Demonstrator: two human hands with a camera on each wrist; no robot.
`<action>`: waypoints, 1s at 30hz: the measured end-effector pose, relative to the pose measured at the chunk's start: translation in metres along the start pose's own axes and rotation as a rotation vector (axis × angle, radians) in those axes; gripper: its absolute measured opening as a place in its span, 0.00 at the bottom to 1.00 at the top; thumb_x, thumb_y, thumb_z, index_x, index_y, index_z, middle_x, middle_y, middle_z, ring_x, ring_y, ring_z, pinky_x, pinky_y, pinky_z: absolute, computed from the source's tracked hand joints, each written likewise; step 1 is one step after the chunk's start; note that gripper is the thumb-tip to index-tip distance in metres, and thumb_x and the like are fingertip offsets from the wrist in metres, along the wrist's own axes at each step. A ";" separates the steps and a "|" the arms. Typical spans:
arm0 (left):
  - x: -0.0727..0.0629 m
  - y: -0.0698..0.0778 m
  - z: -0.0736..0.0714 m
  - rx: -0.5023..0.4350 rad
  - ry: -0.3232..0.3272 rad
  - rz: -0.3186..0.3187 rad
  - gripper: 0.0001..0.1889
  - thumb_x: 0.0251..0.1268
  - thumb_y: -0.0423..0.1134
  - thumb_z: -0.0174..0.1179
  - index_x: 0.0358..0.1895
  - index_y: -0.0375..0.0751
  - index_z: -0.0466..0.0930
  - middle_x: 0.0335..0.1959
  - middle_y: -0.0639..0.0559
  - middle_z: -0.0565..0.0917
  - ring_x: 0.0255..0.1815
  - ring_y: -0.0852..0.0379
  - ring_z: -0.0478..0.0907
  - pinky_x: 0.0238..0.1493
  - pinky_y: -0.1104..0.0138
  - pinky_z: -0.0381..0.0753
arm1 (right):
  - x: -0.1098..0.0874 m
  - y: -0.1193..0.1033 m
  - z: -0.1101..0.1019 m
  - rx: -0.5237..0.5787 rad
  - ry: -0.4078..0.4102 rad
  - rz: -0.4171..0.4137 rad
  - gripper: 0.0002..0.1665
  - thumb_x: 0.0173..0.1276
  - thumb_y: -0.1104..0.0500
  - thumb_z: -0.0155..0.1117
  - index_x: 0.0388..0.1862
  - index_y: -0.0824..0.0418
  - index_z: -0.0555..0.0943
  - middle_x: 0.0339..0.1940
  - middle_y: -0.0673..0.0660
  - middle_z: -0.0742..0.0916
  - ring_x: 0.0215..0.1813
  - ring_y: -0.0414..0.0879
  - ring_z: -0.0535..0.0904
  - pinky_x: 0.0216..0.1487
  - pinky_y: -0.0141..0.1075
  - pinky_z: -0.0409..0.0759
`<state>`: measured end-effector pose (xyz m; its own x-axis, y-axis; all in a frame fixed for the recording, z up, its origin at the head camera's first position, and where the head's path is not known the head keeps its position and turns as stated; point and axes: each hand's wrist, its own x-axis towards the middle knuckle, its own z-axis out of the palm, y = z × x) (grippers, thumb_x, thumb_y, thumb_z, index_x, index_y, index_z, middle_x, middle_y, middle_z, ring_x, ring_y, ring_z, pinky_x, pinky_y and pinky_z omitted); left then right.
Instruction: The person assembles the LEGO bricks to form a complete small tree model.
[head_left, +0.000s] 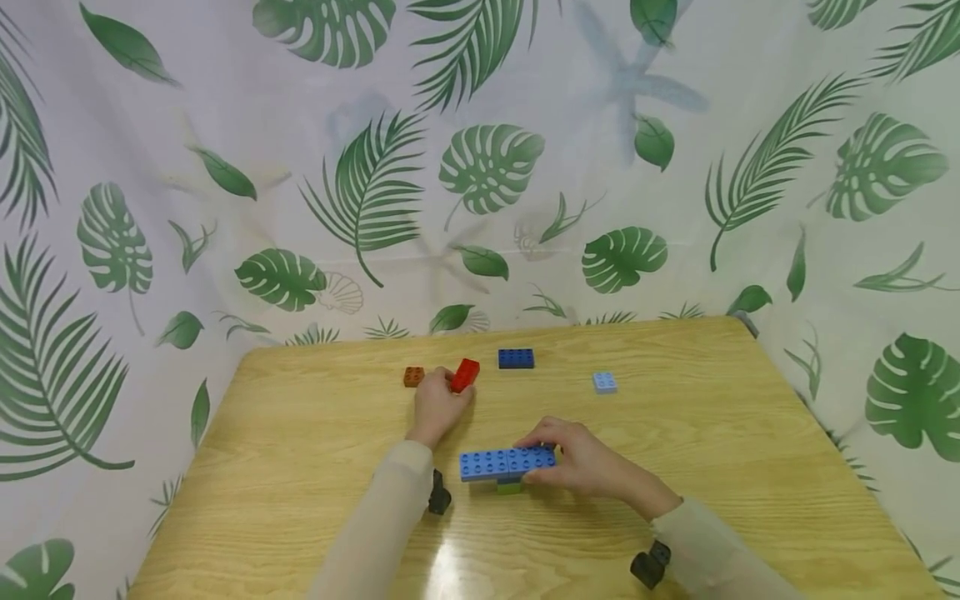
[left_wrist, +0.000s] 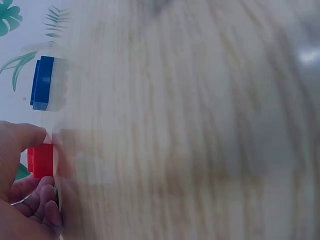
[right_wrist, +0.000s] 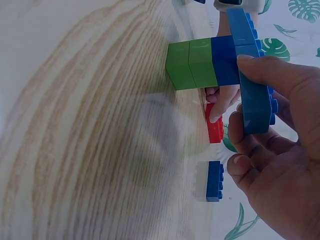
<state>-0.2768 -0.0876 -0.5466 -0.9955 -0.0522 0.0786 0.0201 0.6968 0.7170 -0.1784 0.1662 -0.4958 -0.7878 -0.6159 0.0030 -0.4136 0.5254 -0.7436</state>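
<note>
My left hand [head_left: 441,407] is at the far part of the table, thumb and fingers on either side of a red building brick [head_left: 466,375]. In the left wrist view, the red brick [left_wrist: 43,160] is pinched low at the tabletop. My right hand [head_left: 581,458] grips the right end of two light blue bricks [head_left: 487,465] laid end to end. They cap a stack with a dark blue brick [right_wrist: 224,60] beneath and two green bricks [right_wrist: 192,64] at the base, as the right wrist view shows. That hand's thumb presses the side near the seam.
Just left of the left hand lies a small orange-brown brick [head_left: 413,377]. A dark blue brick [head_left: 516,358] is near the table's back edge, and a small pale blue brick [head_left: 604,382] lies farther right. A leaf-patterned curtain [head_left: 480,167] hangs behind the wooden table [head_left: 735,433].
</note>
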 end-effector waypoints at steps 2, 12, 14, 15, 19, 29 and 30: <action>0.000 -0.001 -0.001 0.000 0.001 0.030 0.18 0.67 0.41 0.70 0.50 0.29 0.82 0.41 0.38 0.86 0.38 0.47 0.81 0.44 0.56 0.82 | 0.000 -0.001 -0.001 0.004 0.002 -0.001 0.23 0.69 0.49 0.77 0.61 0.52 0.87 0.49 0.47 0.86 0.46 0.38 0.76 0.51 0.35 0.78; 0.000 -0.001 -0.019 0.029 -0.141 0.104 0.19 0.72 0.42 0.66 0.57 0.31 0.83 0.39 0.43 0.86 0.34 0.54 0.76 0.38 0.65 0.76 | 0.003 0.000 0.001 0.007 0.001 -0.008 0.22 0.69 0.50 0.77 0.60 0.51 0.87 0.51 0.47 0.86 0.49 0.38 0.77 0.55 0.36 0.78; -0.001 -0.001 -0.022 0.038 -0.164 0.123 0.19 0.73 0.42 0.66 0.58 0.32 0.82 0.39 0.44 0.85 0.34 0.54 0.76 0.38 0.65 0.77 | 0.003 -0.001 0.001 0.004 -0.001 -0.005 0.22 0.69 0.50 0.77 0.60 0.52 0.87 0.51 0.47 0.86 0.50 0.39 0.78 0.55 0.36 0.78; -0.002 -0.001 -0.024 0.039 -0.174 0.130 0.19 0.73 0.42 0.66 0.59 0.33 0.82 0.39 0.44 0.85 0.34 0.54 0.76 0.38 0.65 0.77 | 0.003 -0.001 0.001 0.003 -0.002 -0.003 0.22 0.69 0.50 0.77 0.60 0.52 0.87 0.51 0.47 0.86 0.50 0.39 0.78 0.56 0.35 0.78; -0.006 0.000 -0.032 0.052 -0.213 0.165 0.20 0.75 0.44 0.65 0.60 0.34 0.81 0.41 0.44 0.85 0.36 0.53 0.76 0.41 0.64 0.79 | 0.003 -0.002 0.000 -0.002 -0.007 0.007 0.22 0.69 0.49 0.77 0.60 0.51 0.87 0.52 0.47 0.87 0.51 0.39 0.78 0.57 0.35 0.78; -0.018 0.002 -0.048 0.093 -0.229 0.333 0.19 0.73 0.43 0.66 0.58 0.34 0.83 0.36 0.47 0.85 0.33 0.56 0.74 0.36 0.67 0.76 | 0.002 0.000 -0.001 -0.005 -0.010 0.018 0.22 0.69 0.49 0.77 0.60 0.51 0.87 0.52 0.47 0.86 0.50 0.40 0.78 0.56 0.35 0.78; -0.020 0.003 -0.050 0.092 -0.230 0.341 0.19 0.73 0.43 0.66 0.58 0.34 0.83 0.35 0.48 0.84 0.33 0.57 0.74 0.35 0.68 0.75 | 0.002 0.000 -0.001 -0.005 -0.011 0.024 0.22 0.69 0.49 0.77 0.60 0.51 0.87 0.52 0.47 0.86 0.50 0.40 0.78 0.56 0.35 0.78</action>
<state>-0.2519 -0.1202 -0.5122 -0.9283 0.3459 0.1366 0.3538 0.7080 0.6112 -0.1807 0.1656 -0.4951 -0.7923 -0.6098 -0.0221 -0.3969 0.5426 -0.7403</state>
